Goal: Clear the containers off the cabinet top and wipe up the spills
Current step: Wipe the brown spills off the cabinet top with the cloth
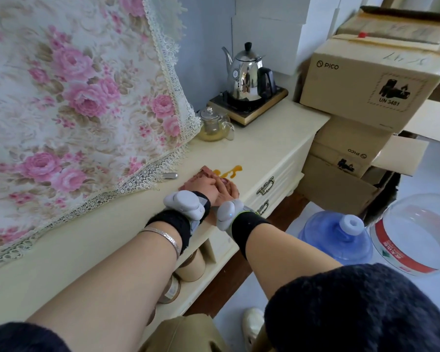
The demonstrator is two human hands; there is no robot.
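Head view. Both hands rest on a pinkish cloth (205, 174) lying on the cream counter (264, 138). The left hand (205, 188) and the right hand (228, 190) overlap, pressing the cloth down; the fingers (214, 182) appear to lie fairly flat over it, but whether any curl into the fabric cannot be told.

The orange spill (233, 170) lies directly beyond the fingertips, on the far right side of the cloth and touching its far edge. Its long axis runs left to right, roughly parallel to the counter's front edge, with the thickest blob at the right end. The right hand is the nearer one to that blob.

Judgement: the next stroke goes forward and slightly right.

A glass teapot (215, 125) and a steel kettle (244, 72) on its tray (262, 107) stand farther along the counter, well apart from the hands.
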